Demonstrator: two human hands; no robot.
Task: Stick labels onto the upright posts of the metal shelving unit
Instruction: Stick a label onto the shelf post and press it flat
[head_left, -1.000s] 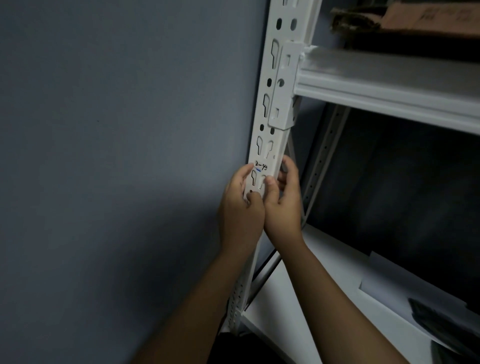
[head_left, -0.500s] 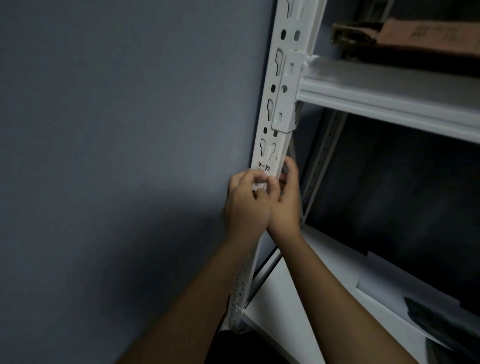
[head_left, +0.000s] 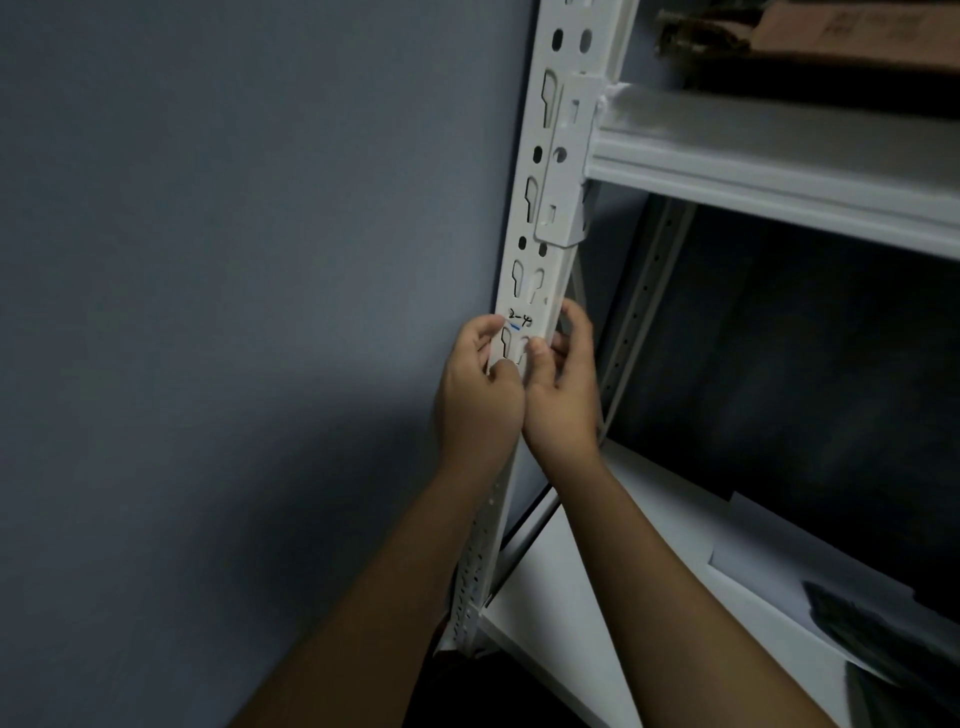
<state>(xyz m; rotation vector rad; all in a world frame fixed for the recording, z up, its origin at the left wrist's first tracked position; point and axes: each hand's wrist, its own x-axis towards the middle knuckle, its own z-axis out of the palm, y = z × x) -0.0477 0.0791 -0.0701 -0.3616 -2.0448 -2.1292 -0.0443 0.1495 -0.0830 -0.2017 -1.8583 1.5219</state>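
The white upright post (head_left: 563, 130) of the shelving unit, punched with keyhole slots, runs down the middle of the view. On its front face sits a pale label (head_left: 519, 321) with handwritten black marks and a short blue line. My left hand (head_left: 475, 395) wraps the post's left edge just below the writing, thumb pressed on the front face. My right hand (head_left: 563, 395) wraps the right edge at the same height, with its thumb flat on the front too. The two thumbs nearly touch.
A grey-blue wall (head_left: 234, 260) stands close on the left. The upper shelf beam (head_left: 779, 176) hooks into the post, with cardboard (head_left: 831, 31) on top. The lower shelf (head_left: 571, 597) holds a white sheet (head_left: 769, 551) and a dark object (head_left: 883, 623). A rear post (head_left: 644, 291) stands behind.
Half a second ago my left fingers covered the spot under the writing; they have slid back down, and the blue line shows again. My right hand has barely moved.
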